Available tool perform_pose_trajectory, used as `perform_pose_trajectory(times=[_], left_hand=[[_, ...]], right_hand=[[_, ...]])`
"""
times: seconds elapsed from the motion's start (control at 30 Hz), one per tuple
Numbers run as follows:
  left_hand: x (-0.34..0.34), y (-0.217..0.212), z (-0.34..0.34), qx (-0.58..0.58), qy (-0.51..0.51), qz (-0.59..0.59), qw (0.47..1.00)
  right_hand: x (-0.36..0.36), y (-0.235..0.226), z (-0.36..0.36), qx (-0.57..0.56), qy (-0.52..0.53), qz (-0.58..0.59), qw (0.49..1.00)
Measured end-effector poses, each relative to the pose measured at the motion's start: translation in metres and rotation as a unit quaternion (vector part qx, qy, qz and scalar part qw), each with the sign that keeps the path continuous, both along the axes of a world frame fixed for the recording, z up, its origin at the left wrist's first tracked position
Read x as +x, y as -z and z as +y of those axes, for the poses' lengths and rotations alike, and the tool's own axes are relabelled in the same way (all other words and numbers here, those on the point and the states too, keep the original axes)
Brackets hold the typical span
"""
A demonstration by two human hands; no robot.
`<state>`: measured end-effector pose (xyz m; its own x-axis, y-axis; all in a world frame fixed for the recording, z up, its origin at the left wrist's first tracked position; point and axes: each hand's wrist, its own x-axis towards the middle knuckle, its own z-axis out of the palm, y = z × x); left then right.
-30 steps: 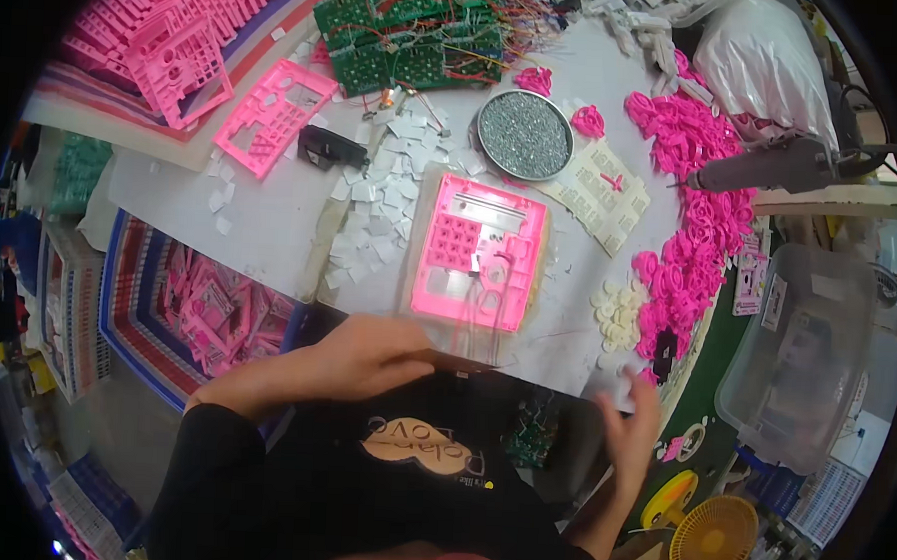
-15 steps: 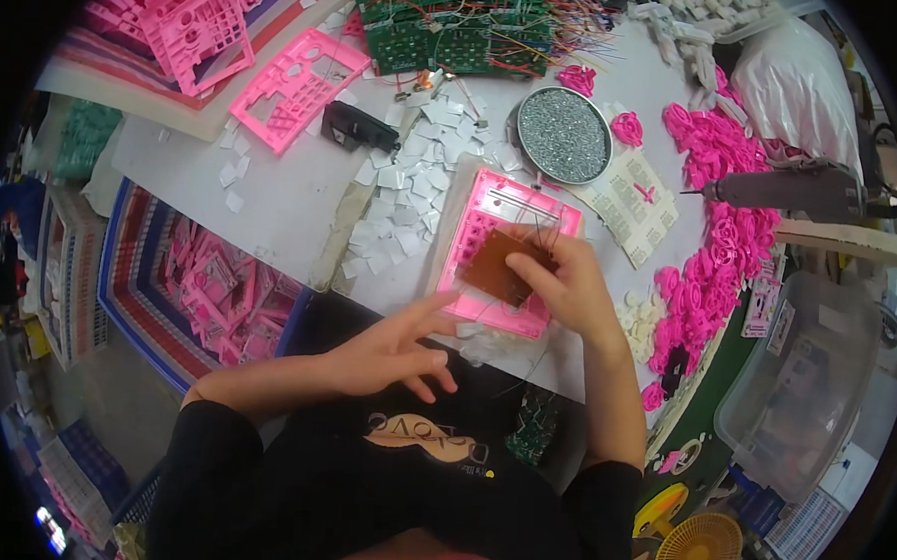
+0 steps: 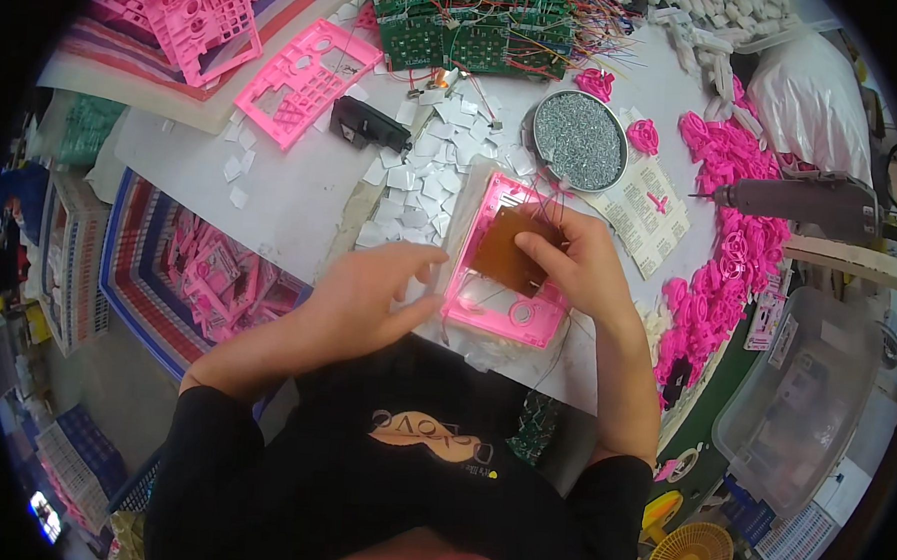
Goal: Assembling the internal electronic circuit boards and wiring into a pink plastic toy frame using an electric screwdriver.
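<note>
My right hand grips a brown circuit board by its right side, thumb on top, fingers behind. Thin wires trail from the board. Under it lies a pink plastic housing on the table near me; the board hides much of the housing's middle. My left hand hovers just left of the housing, thumb and fingers apart, holding nothing. Small white squares are scattered beyond my left hand.
A round dish of screws stands beyond the housing. An electric screwdriver points in from the right, above heaped pink parts. Green circuit boards are stacked at the back. A black box-shaped part lies far left of centre.
My left hand has moved up and left, its thumb and fingers now toward the housing's left edge. The board has shifted slightly up and right with my right hand.
</note>
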<state>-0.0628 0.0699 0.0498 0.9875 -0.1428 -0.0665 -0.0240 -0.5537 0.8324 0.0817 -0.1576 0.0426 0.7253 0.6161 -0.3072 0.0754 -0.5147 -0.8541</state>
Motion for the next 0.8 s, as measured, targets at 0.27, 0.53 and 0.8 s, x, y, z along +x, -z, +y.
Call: perform_pose_trajectory(times=[0.27,0.53,0.8], left_hand=[[0.013,0.012,-0.004,0.040,0.034,-0.055,0.997],[0.024,0.028,-0.022,0.253,0.211,-0.212,0.920],[0.030,0.027,-0.022,0.229,0.221,-0.205,0.926]], right_hand=[[-0.006,0.007,0.012,-0.077,-0.052,-0.163,0.982],[-0.040,0.005,0.005,-0.055,0.094,-0.431,0.896],[-0.080,0.010,-0.006,-0.171,-0.145,-0.442,0.868]])
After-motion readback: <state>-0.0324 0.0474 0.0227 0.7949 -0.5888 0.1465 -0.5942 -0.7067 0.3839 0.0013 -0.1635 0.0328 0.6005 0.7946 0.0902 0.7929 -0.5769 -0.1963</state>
